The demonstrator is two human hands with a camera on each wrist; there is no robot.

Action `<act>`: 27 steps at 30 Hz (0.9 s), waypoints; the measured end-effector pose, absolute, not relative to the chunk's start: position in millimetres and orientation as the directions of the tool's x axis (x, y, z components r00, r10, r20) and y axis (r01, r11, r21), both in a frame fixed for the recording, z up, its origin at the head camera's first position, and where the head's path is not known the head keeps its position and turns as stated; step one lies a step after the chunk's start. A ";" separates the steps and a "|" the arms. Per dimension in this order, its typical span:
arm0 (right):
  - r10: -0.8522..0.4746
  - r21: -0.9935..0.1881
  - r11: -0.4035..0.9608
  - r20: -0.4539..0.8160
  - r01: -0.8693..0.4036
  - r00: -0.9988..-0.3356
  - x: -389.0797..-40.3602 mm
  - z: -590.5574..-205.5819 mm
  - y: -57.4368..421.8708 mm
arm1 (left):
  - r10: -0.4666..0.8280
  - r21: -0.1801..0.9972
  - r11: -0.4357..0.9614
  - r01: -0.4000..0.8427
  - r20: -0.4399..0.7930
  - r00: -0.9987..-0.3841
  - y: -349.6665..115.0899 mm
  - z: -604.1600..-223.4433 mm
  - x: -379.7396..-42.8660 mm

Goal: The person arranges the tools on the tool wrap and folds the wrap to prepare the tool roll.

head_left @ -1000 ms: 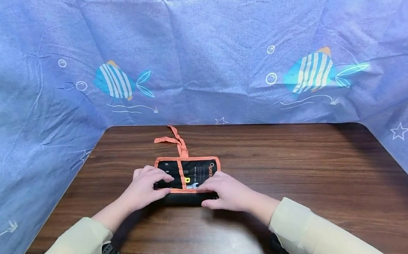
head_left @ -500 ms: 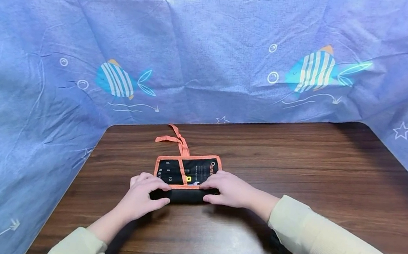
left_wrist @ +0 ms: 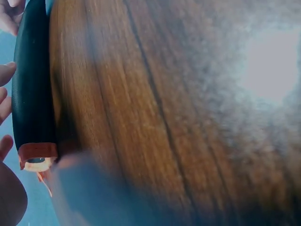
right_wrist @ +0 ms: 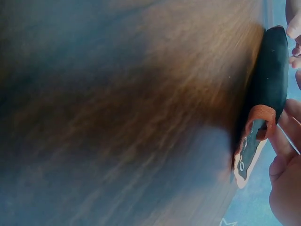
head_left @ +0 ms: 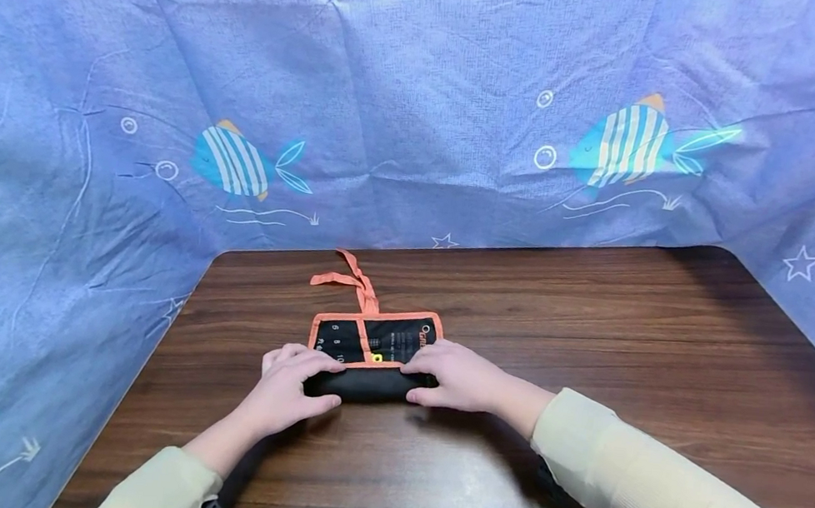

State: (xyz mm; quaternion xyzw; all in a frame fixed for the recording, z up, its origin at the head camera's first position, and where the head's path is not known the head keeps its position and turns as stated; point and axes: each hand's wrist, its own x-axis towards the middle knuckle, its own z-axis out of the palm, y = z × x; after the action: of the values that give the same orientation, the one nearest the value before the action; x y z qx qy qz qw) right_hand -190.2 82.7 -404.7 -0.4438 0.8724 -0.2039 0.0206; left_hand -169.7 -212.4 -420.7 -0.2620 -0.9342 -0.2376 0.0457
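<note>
A black tool roll [head_left: 372, 385] with orange edging lies on the table, its near part rolled into a thick cylinder. Its far part is flat and shows printed numbers and a small yellow piece [head_left: 377, 358]. My left hand [head_left: 289, 385] grips the left end of the cylinder, thumb on the near side and fingers over the top. At the right end my right hand [head_left: 460, 377] holds it the same way. Both wrist views show the rolled cylinder [left_wrist: 34, 84] with an orange-trimmed end. What lies inside the roll is hidden.
Orange tie straps [head_left: 362, 286] trail from the roll's far edge toward the back of the brown wooden table [head_left: 595, 326]. A blue cloth [head_left: 424, 105] printed with fish hangs behind the table and along its sides.
Both hands have rolled the near edge away from the person. The flat part has grown shorter, and the silver wrench end seen earlier is now covered. The left fingers moved onto the cylinder.
</note>
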 end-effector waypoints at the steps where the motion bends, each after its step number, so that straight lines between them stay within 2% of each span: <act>1: -0.781 -0.375 0.527 0.140 -0.762 -0.609 -190.7 -404.8 82.7 | 0.467 0.417 0.753 0.509 0.206 -0.860 -212.3 -421.2 -170.5; 17: -0.749 -0.421 0.565 0.099 -0.710 -0.655 -199.0 -413.2 82.7 | 0.453 0.427 0.772 0.471 0.151 -0.879 -209.3 -428.9 -180.8; 23: -0.761 -0.308 0.545 0.209 -0.780 -0.615 -195.4 -412.7 78.0 | 0.464 0.423 0.771 0.477 0.140 -0.875 -209.0 -429.1 -184.4; 27: -0.765 -0.240 0.551 0.237 -0.799 -0.599 -193.7 -416.5 72.7 | 0.469 0.421 0.772 0.476 0.126 -0.874 -208.9 -428.5 -186.4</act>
State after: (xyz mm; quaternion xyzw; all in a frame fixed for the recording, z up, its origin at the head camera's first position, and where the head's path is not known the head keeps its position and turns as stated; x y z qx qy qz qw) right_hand -193.7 72.7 -416.5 -0.4449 0.8791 -0.1631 -0.0524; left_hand -186.4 -208.9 -428.5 -0.2509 -0.9414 -0.2254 0.0069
